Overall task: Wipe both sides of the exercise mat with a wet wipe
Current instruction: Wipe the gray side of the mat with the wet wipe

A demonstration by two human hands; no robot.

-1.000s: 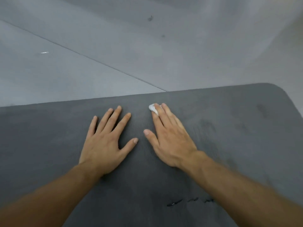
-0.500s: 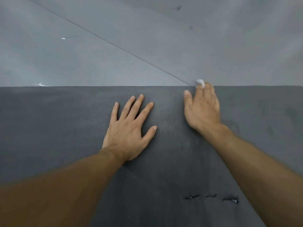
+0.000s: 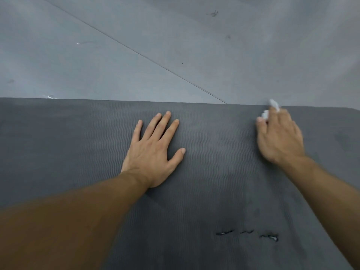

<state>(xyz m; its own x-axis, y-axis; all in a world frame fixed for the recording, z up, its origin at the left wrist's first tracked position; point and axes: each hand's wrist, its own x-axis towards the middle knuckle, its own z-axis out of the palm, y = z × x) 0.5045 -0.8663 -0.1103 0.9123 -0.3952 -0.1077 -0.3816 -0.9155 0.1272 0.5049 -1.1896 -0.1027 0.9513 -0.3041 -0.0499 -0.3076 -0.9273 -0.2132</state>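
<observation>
Grey floor [image 3: 81,71] fills the top half. It has a small white fleck [image 3: 78,43] at left, a thin seam [image 3: 136,52] running diag. down to the mat's far edge, and dark scuffs [image 3: 213,13] upper right.

Exercise mat [image 3: 58,145] lies flat on the floor across the lower half. It's dark grey w/ wavy ribbed texture, a straight far edge and a rounded corner far right. There's a row of three small tears [image 3: 247,233] lower right.

Left hand [image 3: 153,151] is mid-mat, palm down, fingers straight & spread, holding nothing. Right hand [image 3: 278,137] is near the far edge, fingers bunched on the white wet wipe [image 3: 273,104], which sits right at that edge.

Right hand is motion-blurred. Most of the wipe is hidden under the fingers, w/ only bits showing past the tips & by the thumb. Both forearms and the mat's left & near sides are cut off by the frame.
</observation>
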